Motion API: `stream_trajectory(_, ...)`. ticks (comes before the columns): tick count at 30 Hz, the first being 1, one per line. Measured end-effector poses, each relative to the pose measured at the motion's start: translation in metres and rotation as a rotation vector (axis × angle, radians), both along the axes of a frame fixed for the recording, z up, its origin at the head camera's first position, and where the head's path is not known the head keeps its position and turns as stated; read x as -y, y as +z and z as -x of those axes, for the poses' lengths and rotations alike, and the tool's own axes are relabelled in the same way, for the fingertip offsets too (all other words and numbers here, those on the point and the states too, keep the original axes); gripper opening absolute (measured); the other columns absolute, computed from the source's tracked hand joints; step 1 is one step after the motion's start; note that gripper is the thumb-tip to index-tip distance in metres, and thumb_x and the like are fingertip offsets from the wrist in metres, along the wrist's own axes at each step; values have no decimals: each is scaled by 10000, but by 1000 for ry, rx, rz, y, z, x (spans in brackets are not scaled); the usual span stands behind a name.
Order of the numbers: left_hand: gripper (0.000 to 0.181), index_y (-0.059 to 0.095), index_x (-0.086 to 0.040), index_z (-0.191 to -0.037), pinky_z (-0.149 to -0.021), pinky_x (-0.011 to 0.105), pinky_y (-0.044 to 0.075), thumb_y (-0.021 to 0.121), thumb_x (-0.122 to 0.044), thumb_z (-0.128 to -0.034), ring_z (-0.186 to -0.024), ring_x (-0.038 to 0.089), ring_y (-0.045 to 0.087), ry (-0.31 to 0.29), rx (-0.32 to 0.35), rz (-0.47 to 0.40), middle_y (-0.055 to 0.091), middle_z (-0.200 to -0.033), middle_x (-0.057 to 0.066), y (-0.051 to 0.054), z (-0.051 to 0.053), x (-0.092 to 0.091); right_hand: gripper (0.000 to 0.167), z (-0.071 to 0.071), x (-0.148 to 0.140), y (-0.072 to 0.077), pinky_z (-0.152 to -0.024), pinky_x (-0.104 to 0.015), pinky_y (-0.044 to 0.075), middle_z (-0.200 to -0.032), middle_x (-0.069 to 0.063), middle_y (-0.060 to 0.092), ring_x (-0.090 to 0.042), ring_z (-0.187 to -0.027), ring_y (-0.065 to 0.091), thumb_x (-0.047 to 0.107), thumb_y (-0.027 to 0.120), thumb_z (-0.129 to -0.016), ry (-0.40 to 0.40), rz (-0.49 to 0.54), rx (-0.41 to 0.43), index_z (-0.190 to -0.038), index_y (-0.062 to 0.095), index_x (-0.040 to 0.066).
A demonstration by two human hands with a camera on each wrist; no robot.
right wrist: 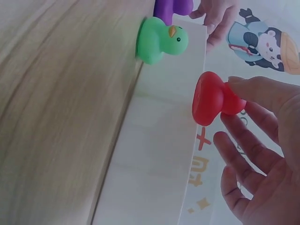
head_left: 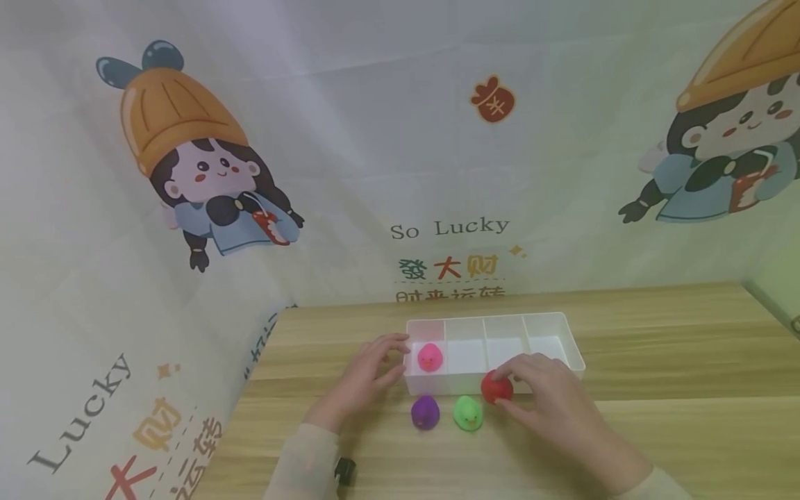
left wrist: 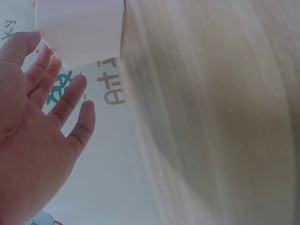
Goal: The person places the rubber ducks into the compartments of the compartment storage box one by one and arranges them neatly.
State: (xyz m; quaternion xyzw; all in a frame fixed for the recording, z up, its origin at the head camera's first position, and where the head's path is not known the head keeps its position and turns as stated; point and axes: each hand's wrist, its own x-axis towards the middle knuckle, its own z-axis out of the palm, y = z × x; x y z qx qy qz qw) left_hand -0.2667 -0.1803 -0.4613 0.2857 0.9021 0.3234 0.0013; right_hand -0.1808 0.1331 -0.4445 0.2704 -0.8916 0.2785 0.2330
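Observation:
A red rubber duck (head_left: 496,387) is pinched between the thumb and fingers of my right hand (head_left: 553,396), raised at the front wall of the white divided box (head_left: 450,383). The right wrist view shows this red duck (right wrist: 209,99) off the table, its flat base turned toward the camera. My left hand (head_left: 369,371) is at the box's left end, fingers spread and fairly straight; in the left wrist view its fingertips meet the box (left wrist: 82,35). Inside the leftmost compartment sits a pink duck (head_left: 430,357). In front of the box stand a purple duck (head_left: 425,413) and a green duck (head_left: 468,414).
The box rests on a wood-grain table (head_left: 656,347), its other compartments running to the right. A small black object (head_left: 344,471) lies beside the left sleeve (head_left: 306,462). Behind the table hangs a printed cloth (head_left: 350,139) with cartoon figures and lettering.

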Motion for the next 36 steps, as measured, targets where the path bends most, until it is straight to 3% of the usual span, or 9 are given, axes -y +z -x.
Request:
stream_trajectory(9, 330, 482, -215, -1190, -874, 388, 389, 522, -315, -878, -1066, 209, 441, -13, -9, 3, 314, -1366, -97, -2, 2, 0, 302, 3, 3, 5, -695, -279, 413, -937, 201, 578, -83, -817, 536, 268, 750, -672, 47, 22, -12, -935, 601, 276)
stream_trajectory(36, 319, 490, -216, -1180, -869, 377, 393, 550, -258, -870, -1056, 183, 444, 17, 2, -1, 324, -1362, -99, 3, -3, -2, 314, 15, 14, 8, -714, -302, 417, -934, 162, 589, -85, -838, 536, 288, 756, -670, 15, 40, -41, -945, 611, 242)
